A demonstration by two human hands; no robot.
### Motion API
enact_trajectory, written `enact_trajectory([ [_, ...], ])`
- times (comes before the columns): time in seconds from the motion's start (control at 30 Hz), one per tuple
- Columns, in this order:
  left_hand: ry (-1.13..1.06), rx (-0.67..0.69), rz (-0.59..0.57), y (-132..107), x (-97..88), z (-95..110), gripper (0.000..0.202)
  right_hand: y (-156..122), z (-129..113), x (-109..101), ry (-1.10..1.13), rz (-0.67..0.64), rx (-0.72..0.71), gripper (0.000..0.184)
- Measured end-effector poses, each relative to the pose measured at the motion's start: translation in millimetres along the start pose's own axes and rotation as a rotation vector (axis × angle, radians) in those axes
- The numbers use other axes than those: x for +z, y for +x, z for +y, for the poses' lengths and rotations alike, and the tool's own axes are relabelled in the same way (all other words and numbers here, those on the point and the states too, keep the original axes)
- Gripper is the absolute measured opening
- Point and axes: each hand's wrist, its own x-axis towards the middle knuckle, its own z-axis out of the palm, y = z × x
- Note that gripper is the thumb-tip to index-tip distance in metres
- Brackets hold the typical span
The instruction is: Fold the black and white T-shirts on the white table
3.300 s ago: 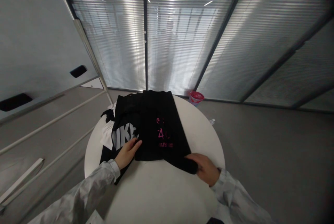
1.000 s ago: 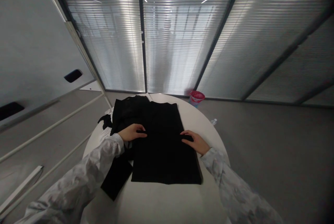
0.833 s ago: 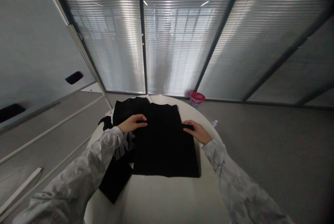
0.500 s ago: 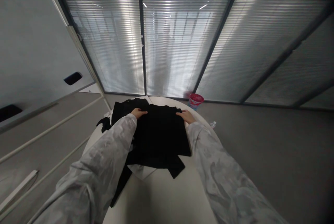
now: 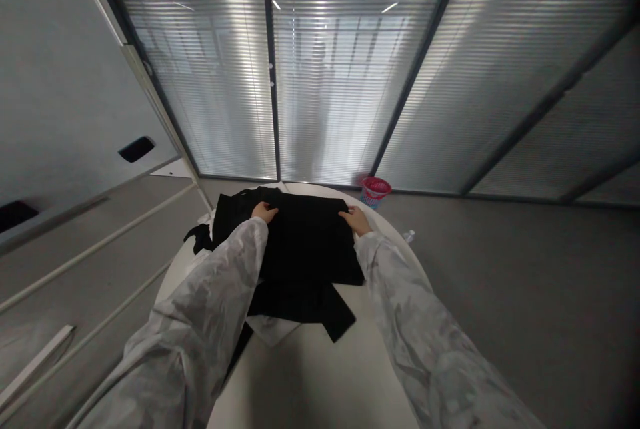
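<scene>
A dark black garment (image 5: 310,242) lies over the white round table, roughly squared off; its exact kind is hard to make out. My left hand (image 5: 265,212) pinches its upper left part, and my right hand (image 5: 356,220) grips the upper right corner, thumb on top. Below its lower edge, more black cloth (image 5: 300,302) sticks out, with an angled flap pointing to the lower right. Something white and flat (image 5: 273,329) shows beneath that cloth. To the left of my left hand, another heap of black cloth (image 5: 230,212) reaches the table's edge, partly behind my sleeve.
The white table (image 5: 325,382) stands near a glass wall with blinds (image 5: 325,102). A red and blue basket (image 5: 375,192) is on the floor beyond the table's right edge. White metal rails (image 5: 100,242) and a whiteboard (image 5: 65,82) stand at the left.
The garment's lower edge has moved up, away from me, baring more of the black cloth below. Its top edge looks straighter. Both hands keep hold, nearly in place.
</scene>
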Motion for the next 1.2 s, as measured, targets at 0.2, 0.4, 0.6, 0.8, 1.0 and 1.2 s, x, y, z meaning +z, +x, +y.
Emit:
enact_trajectory([
  [0.2,0.086,-0.044,-0.073,-50.2,-16.6,-24.0,0.056,-56.9,26.0,-16.8,-0.027,-0.056,0.056,0.043],
  [0.4,0.098,0.071,-0.275,-153.7,-42.1,-60.8,0.057,-155.0,66.0,-46.8,0.084,-0.256,-0.038,0.046],
  [0.6,0.062,0.271,-0.236,-195.6,-57.9,-71.3,0.041,-199.7,73.6,-63.3,0.195,-0.313,-0.138,0.051],
  [0.8,0.029,0.287,-0.197,-212.5,-61.9,-72.0,0.038,-212.7,68.0,-61.8,0.253,-0.236,-0.12,0.054],
  [1.0,0.034,0.357,-0.109,-235.9,-71.0,-73.1,0.034,-228.6,65.6,-80.9,0.214,-0.276,-0.126,0.057],
  [1.2,0.302,0.417,-0.171,-257.2,-78.7,-76.3,0.023,-242.5,79.5,-93.2,0.112,-0.277,-0.092,0.051],
])
